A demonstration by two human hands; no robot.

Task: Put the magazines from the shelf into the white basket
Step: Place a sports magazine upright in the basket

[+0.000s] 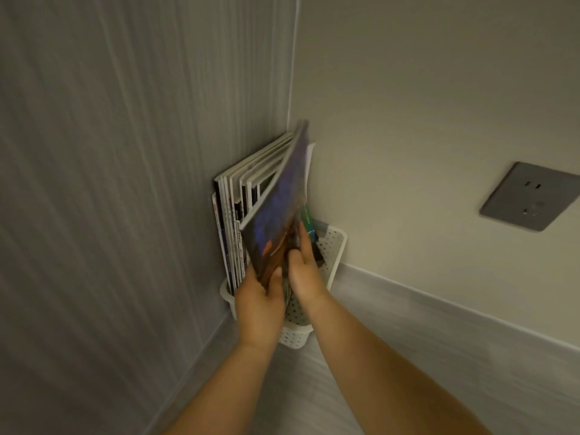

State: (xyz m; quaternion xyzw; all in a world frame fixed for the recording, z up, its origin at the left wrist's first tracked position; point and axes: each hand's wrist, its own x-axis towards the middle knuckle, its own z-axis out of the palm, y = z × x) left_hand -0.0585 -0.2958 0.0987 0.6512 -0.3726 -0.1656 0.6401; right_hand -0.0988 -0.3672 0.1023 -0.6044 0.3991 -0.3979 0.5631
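a person's two bare forearms reach down into a room corner. a white perforated plastic basket [334,246] sits on the pale floor [314,387] against the grey striped wall [110,152]. a row of upright magazines [238,199] stands in its left side. the left hand [259,304] and right hand [306,271] together clasp the lower edge of a blurred, tilted magazine with a dark blue and orange cover [276,208], over the basket. a grey wall socket [530,196] is on the cream wall [423,89].
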